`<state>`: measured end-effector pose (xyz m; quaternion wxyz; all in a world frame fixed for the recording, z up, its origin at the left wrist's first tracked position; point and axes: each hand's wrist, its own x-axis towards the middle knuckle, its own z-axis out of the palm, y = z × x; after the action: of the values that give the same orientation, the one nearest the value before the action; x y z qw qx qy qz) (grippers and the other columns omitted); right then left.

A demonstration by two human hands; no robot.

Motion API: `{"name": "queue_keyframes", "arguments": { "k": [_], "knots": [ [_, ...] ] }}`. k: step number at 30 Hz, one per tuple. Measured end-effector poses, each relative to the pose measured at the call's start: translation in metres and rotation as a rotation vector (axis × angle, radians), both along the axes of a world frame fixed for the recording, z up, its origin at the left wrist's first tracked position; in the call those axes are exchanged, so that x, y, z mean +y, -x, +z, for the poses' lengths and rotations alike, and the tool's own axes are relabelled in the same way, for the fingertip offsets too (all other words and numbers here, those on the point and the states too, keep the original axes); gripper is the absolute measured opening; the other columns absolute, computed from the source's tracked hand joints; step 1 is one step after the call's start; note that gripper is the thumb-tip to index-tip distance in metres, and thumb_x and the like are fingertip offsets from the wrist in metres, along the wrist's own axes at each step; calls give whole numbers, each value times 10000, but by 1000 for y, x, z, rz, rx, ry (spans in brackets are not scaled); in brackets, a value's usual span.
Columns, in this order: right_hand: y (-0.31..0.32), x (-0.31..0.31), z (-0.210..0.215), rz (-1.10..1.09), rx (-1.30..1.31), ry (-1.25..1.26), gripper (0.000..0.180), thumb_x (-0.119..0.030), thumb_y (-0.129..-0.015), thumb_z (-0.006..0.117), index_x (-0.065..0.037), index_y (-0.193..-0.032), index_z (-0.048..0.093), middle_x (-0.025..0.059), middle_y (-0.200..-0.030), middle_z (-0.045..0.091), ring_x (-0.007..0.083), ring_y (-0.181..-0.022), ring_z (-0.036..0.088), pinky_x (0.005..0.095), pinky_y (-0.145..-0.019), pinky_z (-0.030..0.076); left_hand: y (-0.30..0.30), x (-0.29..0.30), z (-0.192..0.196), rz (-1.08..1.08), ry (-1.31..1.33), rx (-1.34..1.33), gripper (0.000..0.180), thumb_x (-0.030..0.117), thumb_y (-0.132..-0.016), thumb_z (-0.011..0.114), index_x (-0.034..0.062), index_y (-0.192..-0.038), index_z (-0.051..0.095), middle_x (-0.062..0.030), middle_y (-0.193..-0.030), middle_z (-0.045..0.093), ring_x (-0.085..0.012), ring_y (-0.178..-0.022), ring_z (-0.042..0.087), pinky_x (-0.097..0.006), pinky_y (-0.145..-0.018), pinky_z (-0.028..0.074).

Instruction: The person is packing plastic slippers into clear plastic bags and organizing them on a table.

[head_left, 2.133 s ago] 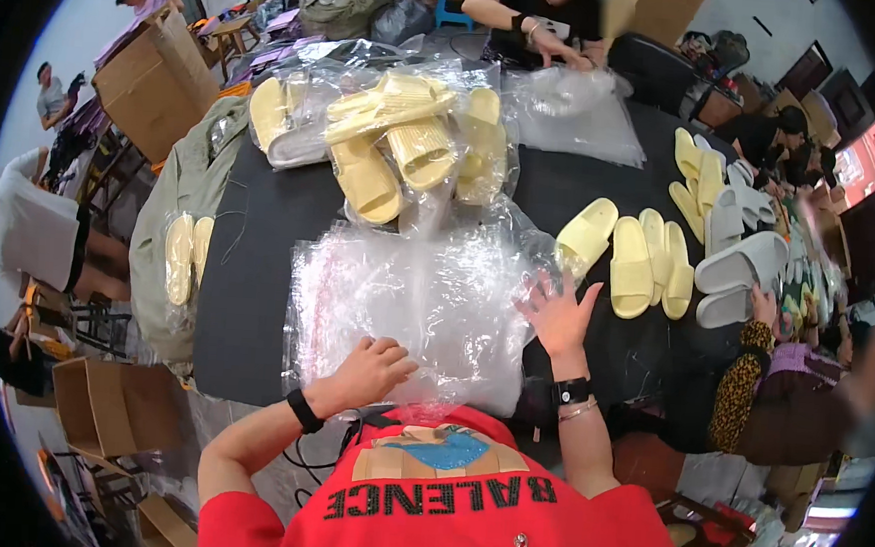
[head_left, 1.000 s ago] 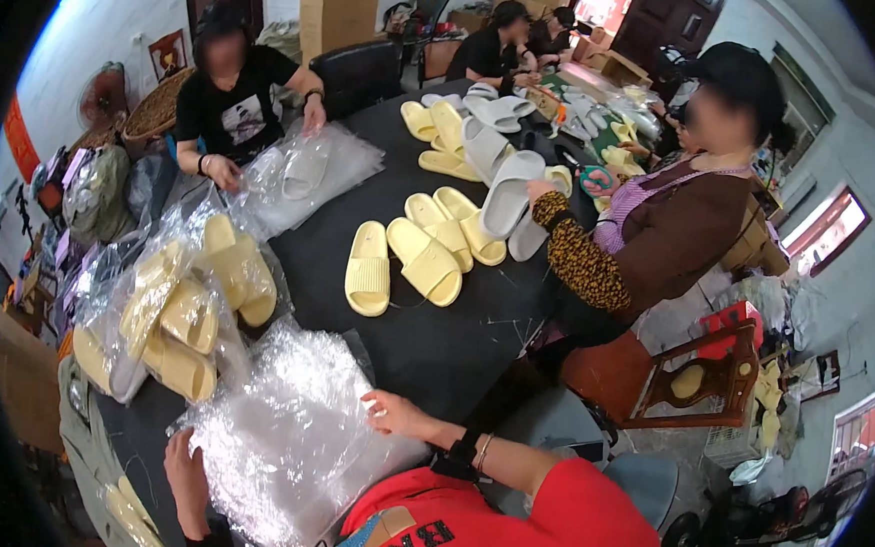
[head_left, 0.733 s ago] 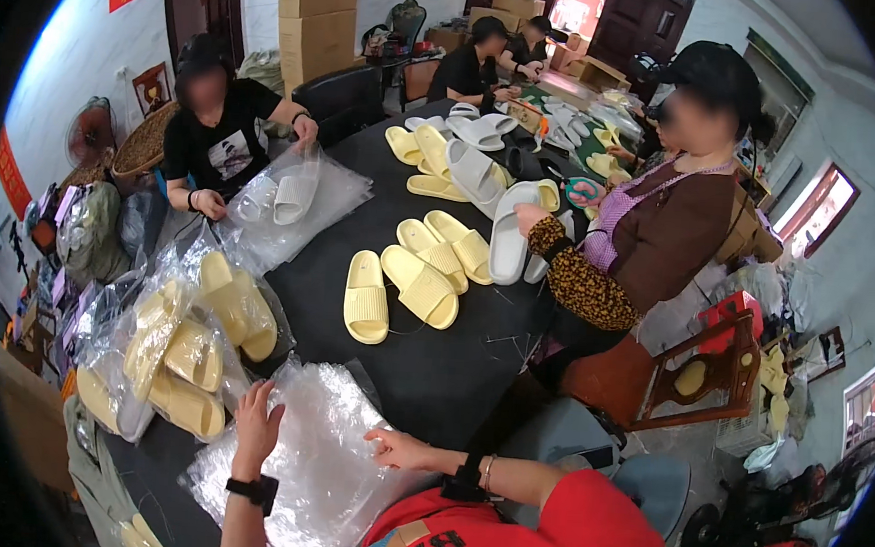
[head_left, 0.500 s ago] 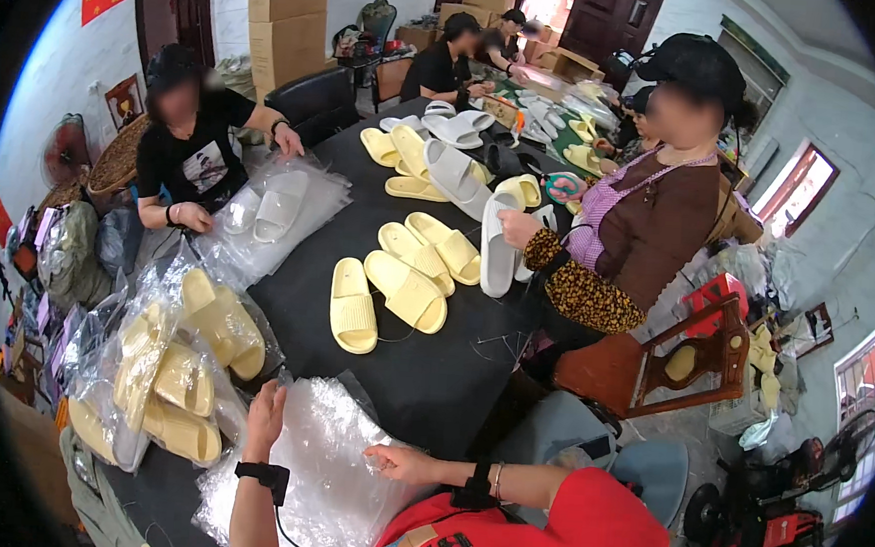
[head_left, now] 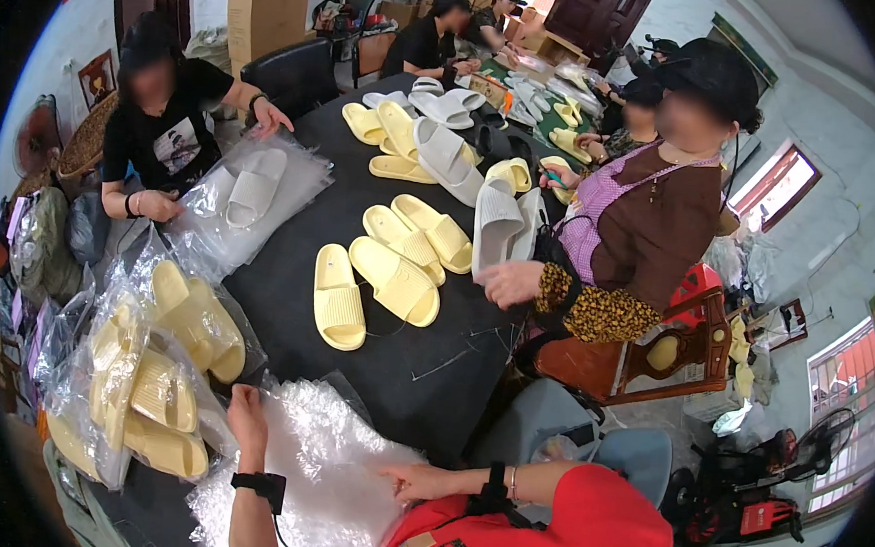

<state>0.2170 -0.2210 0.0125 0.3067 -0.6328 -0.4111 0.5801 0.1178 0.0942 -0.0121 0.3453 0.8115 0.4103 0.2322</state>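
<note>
A stack of clear plastic bags [head_left: 321,462] lies on the black table [head_left: 431,378] right in front of me. My left hand [head_left: 246,414] rests on its far left edge, fingers pressed on the plastic. My right hand [head_left: 415,483] lies on the stack's right side, fingers spread over the top bag. Neither hand lifts anything. Several bagged yellow slippers [head_left: 151,366] are piled just left of my left hand. Loose yellow slippers [head_left: 382,275] lie further out on the table.
A person in a brown top [head_left: 651,226] sits at my right holding grey slippers [head_left: 500,227]. A person in black [head_left: 161,126] at far left handles a bagged white slipper [head_left: 252,187]. More slippers and people fill the table's far end. A wooden chair [head_left: 653,352] stands to the right.
My view has swung from straight ahead over the table to the right and along it. My left hand moved up to the bags' far left edge; my right hand stays on them.
</note>
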Motion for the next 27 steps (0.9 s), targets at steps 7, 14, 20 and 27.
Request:
{"name": "queue_keyframes", "arguments": {
  "k": [7,14,20,27],
  "knots": [
    [-14,-10,7,81,-91,2,403,-217,-785,624,-45,-1135,520,89,-834,616,166,-766,590,314,-672,479,-6,9,47,2,133,-33,227,186,-892,515,12,-1027,573,-171,-826,624,-297,-778,605,-373,-682,451],
    [-22,-6,3,-26,-32,96,488,-83,-788,613,-34,-1246,452,32,-821,558,78,-704,511,228,-623,438,18,-24,73,-169,-332,-126,339,67,-824,562,76,-1161,528,-171,-1143,527,-362,-1058,472,-425,-913,382],
    [-22,7,18,60,58,19,490,-66,-790,558,-70,-1271,467,33,-803,554,100,-689,512,249,-646,441,55,-65,64,-152,-217,104,400,267,-890,534,69,-1231,473,-137,-1124,562,-325,-1080,482,-440,-921,352],
    [-18,17,44,126,9,-95,480,-65,-811,541,-51,-1283,454,36,-754,532,104,-667,503,245,-634,439,37,-47,109,-295,276,197,330,302,-874,561,40,-1074,571,-166,-860,624,-267,-807,590,-362,-714,437]
  ]
}}
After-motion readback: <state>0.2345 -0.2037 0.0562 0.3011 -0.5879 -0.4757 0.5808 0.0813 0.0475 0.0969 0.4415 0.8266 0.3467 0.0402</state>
